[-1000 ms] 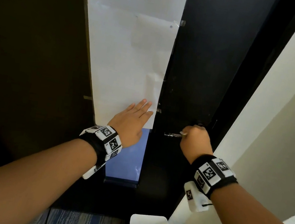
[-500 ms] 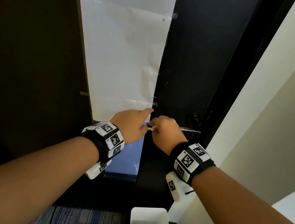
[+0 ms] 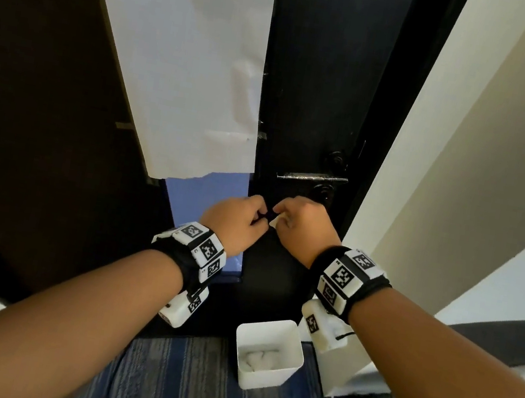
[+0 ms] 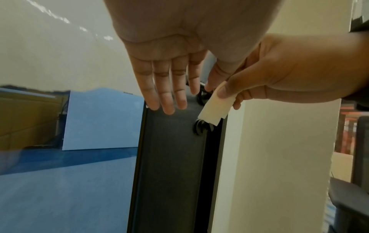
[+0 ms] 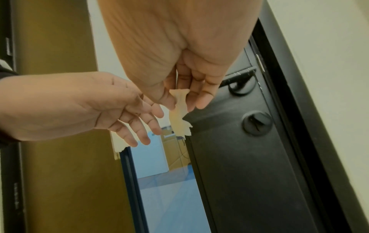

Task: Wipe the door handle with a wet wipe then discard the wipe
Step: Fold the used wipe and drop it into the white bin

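The silver lever door handle [image 3: 311, 176] sits on the black door, bare, above both hands. My right hand [image 3: 300, 224] is just below it and pinches a small folded white wet wipe [image 3: 274, 222] between thumb and fingers. The wipe [image 5: 179, 116] hangs down from that pinch, its lower edge ragged [image 4: 215, 110]. My left hand [image 3: 238, 222] is right beside it, fingers nearly straight [image 4: 169, 94], their tips close to the wipe without gripping it. A round black lock [image 5: 257, 123] lies below the handle [image 5: 239, 77].
A white square bin [image 3: 267, 352] with crumpled white wipes inside stands on the blue carpet at the foot of the door, below my right wrist. White paper [image 3: 189, 65] covers the glass panel left of the door. A cream wall [image 3: 468, 163] flanks the right.
My right hand has come off the handle and moved down with the wipe. My left hand has left the paper-covered panel and drawn in beside the right hand.
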`<state>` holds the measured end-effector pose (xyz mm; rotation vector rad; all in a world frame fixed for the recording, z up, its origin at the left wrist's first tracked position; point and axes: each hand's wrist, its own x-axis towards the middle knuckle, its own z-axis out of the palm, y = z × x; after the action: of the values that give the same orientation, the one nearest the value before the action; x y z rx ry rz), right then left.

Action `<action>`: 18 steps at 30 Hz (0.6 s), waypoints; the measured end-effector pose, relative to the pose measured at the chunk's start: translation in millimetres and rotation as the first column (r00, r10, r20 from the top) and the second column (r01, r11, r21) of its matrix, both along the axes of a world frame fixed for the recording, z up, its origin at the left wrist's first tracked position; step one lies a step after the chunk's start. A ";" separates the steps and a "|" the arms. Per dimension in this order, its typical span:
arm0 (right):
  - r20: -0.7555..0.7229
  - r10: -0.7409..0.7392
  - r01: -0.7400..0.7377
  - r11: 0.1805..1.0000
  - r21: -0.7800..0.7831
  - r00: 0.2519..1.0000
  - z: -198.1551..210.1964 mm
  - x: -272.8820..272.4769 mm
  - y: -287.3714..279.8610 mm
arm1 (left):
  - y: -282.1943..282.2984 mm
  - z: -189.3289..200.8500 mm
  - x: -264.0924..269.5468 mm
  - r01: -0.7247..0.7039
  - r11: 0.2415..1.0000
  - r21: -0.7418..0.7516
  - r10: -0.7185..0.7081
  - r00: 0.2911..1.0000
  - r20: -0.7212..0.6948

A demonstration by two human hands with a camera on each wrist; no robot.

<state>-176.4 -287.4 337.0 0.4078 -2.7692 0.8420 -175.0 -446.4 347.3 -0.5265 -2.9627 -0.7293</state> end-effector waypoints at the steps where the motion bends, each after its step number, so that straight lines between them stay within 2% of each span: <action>1: 0.015 -0.011 0.011 1.000 -0.012 1.000 -10.3 2.7 2.4 | 1.3 -9.0 1.4 0.004 1.000 -0.022 -0.004 1.000 0.003; 6: 0.114 -0.069 0.075 0.996 -0.046 0.991 -62.7 14.4 17.0 | 9.3 -58.4 3.3 -0.003 0.997 -0.078 0.007 0.999 0.049; 10: 0.240 -0.108 0.110 0.994 0.003 0.965 -111.5 17.4 34.8 | 18.6 -106.8 1.8 -0.007 0.988 -0.156 0.024 0.994 0.103; 18: 0.488 -0.185 0.203 0.979 0.016 0.853 -218.5 22.4 61.5 | 31.1 -216.3 10.9 0.019 0.974 -0.224 0.042 0.963 0.265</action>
<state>-154.0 -225.9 118.5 -0.1190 -3.1677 1.0637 -164.1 -415.3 131.0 -0.4525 -3.3245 -0.5013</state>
